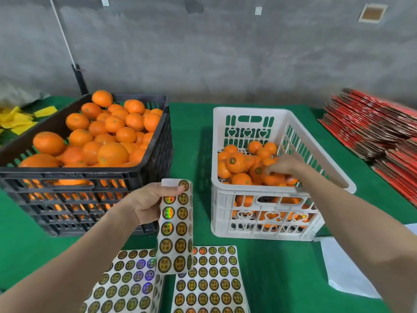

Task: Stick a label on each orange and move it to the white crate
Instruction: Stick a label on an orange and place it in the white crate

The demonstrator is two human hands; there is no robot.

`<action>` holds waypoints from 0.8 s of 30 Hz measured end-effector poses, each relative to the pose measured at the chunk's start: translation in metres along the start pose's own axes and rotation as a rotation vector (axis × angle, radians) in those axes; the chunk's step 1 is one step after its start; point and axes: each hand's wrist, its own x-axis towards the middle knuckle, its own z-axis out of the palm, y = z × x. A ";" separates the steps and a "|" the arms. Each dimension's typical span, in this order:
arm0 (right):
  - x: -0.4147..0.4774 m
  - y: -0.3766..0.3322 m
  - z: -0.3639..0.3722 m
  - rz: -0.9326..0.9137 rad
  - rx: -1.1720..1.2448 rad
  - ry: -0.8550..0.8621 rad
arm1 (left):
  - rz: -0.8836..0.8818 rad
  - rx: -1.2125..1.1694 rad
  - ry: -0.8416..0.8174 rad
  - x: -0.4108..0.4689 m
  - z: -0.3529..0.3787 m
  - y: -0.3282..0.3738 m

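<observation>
Your left hand [149, 204] pinches the label strip [176, 231]; work your right hand [284, 167], grip too blurred to tell, gently inside the white crate [248, 188].

right hand [286, 167] blurred among the oranges [237, 163], label sheets [209, 288] cut off below

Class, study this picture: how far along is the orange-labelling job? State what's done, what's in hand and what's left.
Done: the white crate is partly filled, with labelled oranges visible on top. In hand: the right hand reaches in among them, blurred, while the left hand pinches a label strip. Left: the black crate is heaped with bare oranges.
</observation>
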 end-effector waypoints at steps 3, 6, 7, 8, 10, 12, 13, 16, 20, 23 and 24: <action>0.006 0.000 0.003 -0.006 -0.208 -0.088 | 0.002 -0.031 0.047 0.000 0.002 0.003; -0.003 -0.019 -0.002 -0.198 -0.272 0.063 | 0.015 -0.023 0.088 0.001 0.003 0.004; -0.011 -0.030 -0.003 -0.304 -0.120 0.181 | 0.021 -0.021 0.083 0.001 0.004 0.004; -0.024 -0.042 -0.002 -0.446 0.085 0.295 | 0.028 -0.017 0.080 0.000 0.005 0.005; -0.062 -0.068 0.004 -0.787 0.414 0.345 | 0.036 0.000 0.076 -0.001 0.007 0.005; -0.099 -0.087 0.015 -1.051 0.415 0.203 | 0.038 0.010 0.069 -0.002 0.008 0.005; -0.111 -0.094 0.021 -1.123 0.357 0.146 | 0.041 0.011 0.063 -0.002 0.008 0.005; -0.121 -0.103 0.035 -1.169 0.294 0.036 | 0.060 0.044 0.017 -0.006 0.008 0.006; -0.120 -0.104 0.042 -1.094 0.360 -0.023 | 0.064 0.100 -0.057 -0.012 0.007 0.007; -0.120 -0.102 0.044 -1.074 0.440 -0.068 | 0.056 0.091 -0.060 -0.014 0.003 0.005; -0.120 -0.102 0.044 -1.062 0.471 -0.086 | 0.053 0.086 -0.062 -0.014 0.002 0.004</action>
